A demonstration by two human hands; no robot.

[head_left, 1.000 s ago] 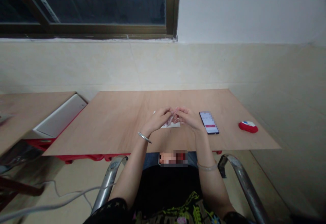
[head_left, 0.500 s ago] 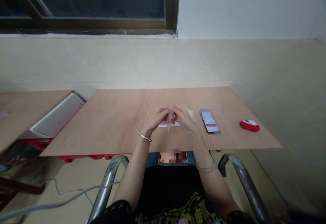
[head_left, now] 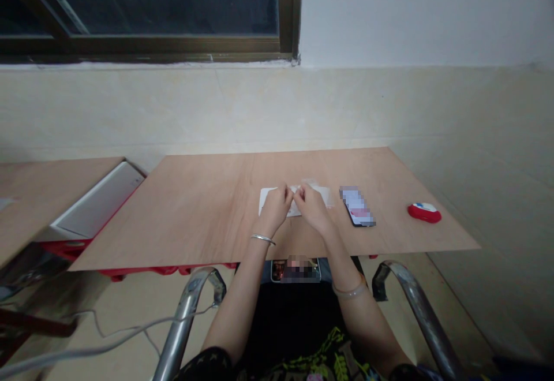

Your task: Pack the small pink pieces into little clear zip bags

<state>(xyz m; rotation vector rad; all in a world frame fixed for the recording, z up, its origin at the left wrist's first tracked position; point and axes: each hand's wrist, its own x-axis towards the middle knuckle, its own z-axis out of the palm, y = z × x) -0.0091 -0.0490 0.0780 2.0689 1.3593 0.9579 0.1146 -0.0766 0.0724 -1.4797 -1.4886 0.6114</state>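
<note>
Left hand: the left hand [head_left: 277, 209] sits at centre, its fingers narrowly pinched on the middle of the sheet, with a silver bangle [head_left: 262, 239] on the wrist.
Right hand: the right hand [head_left: 312, 210] sits just beside the left, its fingertips [head_left: 300, 194] meeting the left hand's and pinching the same spot, with a translucent bangle [head_left: 350, 292] on the wrist.
Held thing: a white sheet [head_left: 269, 201] lies flat on the board under both hands, its far edge raised and rumpled; paper or film, I cannot tell.
Board: a pale plywood board [head_left: 208, 231] fills the middle of the frame, resting on a red table frame [head_left: 64, 248].
Right of the hands: a smartphone [head_left: 357, 206] lies just beside the sheet, with its screen lit and pixelated; a red and white computer mouse [head_left: 424, 213] lies well apart, near the board's right edge.
Left of the board: a white panel [head_left: 97, 208] leans beside it.
Lower centre: a second phone [head_left: 295, 270] rests on the person's lap, blurred.
Lower corners: 2 chrome chair arms [head_left: 186, 317] curve up on either side, and a grey cable [head_left: 112, 337] runs across the floor at lower left.
Top: a dark window [head_left: 142, 6] in a brown frame sits at upper left.
</note>
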